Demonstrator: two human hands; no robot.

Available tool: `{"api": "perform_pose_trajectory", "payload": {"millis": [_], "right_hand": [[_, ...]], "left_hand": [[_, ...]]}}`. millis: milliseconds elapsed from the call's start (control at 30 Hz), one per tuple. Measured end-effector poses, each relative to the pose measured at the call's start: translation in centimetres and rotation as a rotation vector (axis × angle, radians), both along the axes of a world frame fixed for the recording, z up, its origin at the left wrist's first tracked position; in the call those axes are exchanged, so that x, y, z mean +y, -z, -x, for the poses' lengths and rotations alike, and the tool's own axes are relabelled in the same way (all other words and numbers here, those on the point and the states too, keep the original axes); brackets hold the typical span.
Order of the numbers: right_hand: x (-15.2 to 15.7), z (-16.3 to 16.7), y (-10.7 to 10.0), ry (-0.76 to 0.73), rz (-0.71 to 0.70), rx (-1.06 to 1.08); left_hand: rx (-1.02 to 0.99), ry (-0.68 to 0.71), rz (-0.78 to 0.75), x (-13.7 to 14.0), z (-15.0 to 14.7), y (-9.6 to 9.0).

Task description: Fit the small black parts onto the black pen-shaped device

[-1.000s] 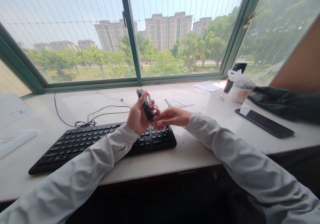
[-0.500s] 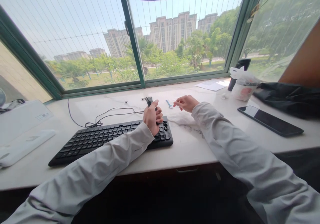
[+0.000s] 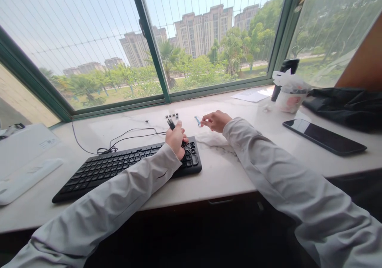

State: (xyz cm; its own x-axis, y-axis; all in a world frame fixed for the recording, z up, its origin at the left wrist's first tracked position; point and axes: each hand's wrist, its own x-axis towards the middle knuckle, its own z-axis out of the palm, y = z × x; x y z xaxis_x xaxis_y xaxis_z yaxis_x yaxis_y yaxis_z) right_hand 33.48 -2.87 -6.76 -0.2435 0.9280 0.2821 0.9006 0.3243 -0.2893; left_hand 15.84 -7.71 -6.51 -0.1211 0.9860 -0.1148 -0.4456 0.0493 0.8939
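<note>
A small blue tool lies on the table, just left of the fingertips of the right hand, the nearer one, its long axis running away from the person with the far end leaning left (whether that grip touches or pinches it I cannot tell); the left hand has its grip closed around a dark object above the keyboard

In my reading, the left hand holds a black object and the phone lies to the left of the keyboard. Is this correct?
Not entirely: the phone lies to the right of the keyboard, as the head view shows. The left hand does hold a black object.
</note>
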Motion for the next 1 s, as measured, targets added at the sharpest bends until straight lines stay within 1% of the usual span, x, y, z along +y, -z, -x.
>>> {"api": "perform_pose_trajectory", "payload": {"millis": [67,167,300,433,533,733,1000], "right_hand": [[-0.1,0.1,-0.1,-0.005,0.006,-0.006],[-0.2,0.1,-0.1,0.0,0.007,-0.015],[-0.3,0.1,-0.3,0.003,0.011,-0.012],[-0.5,0.1,-0.4,-0.005,0.009,-0.014],[-0.4,0.1,-0.3,0.005,0.008,-0.031],[-0.1,0.0,0.0,0.014,-0.029,-0.068],[-0.3,0.0,-0.2,0.007,-0.028,-0.084]], "left_hand": [[0.012,0.021,-0.021,-0.1,0.0,-0.2],[0.033,0.108,-0.036,0.1,0.1,-0.7],[0.051,0.276,-0.042,0.5,0.0,-1.5],[0.11,0.474,-0.109,0.7,-0.5,-1.8],[0.136,0.568,-0.155,0.6,-0.9,-1.7],[0.135,0.644,-0.189,0.2,-1.4,-1.7],[0.058,0.676,-0.146,0.1,-1.3,-1.8]]}}
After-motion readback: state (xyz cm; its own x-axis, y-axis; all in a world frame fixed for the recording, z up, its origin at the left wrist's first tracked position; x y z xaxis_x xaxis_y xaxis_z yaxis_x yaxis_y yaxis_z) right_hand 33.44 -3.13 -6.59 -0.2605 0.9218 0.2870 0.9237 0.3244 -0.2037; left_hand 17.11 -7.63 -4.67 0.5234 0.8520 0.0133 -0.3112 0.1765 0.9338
